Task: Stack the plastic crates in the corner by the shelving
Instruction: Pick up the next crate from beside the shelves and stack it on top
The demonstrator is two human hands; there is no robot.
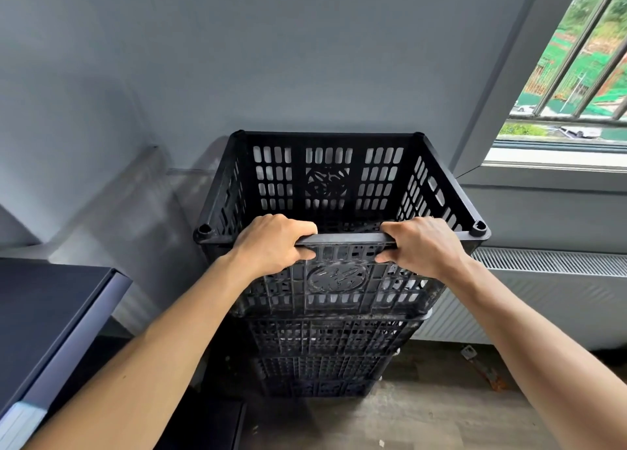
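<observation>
A black slotted plastic crate [325, 178] sits on top of a stack of similar black crates [322, 354] against the grey wall. Both hands grip the top crate's near rim. My left hand [274, 242] curls over the rim left of centre, thumb under the edge. My right hand [420, 246] holds the same rim right of centre, fingers inside and thumb outside. The top crate looks empty inside. The lower crates are partly hidden by it.
A dark shelf or cabinet top [51, 324] stands at the left. A white radiator [543, 280] runs along the wall on the right under a barred window [576, 76]. A small tool [481, 368] lies on the wooden floor [424, 415].
</observation>
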